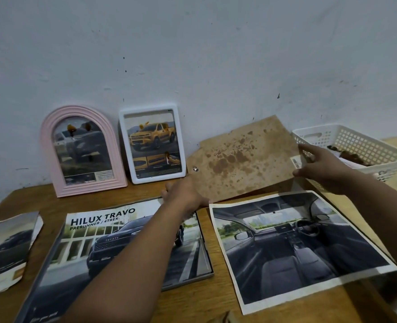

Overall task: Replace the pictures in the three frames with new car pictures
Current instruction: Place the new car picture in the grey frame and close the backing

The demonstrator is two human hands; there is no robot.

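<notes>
While both hands [183, 194] [321, 169] hold the stained backing board [244, 159] at its two ends, it stands tilted against the wall [192, 54].

Left hand grips the board's lower left corner, fingers curled around the edge; right hand pinches its right edge beside the white basket [355, 145], fingers partly spread. On the table [216, 297] lie a Hilux Travo brochure [113, 248] over a flat grey frame [206, 257], a car-interior picture [297, 248] to the right, and a torn car picture [6, 250] far left. A pink arched frame [83, 150] and a white frame [152, 145], each with a car picture, lean against the wall.
</notes>
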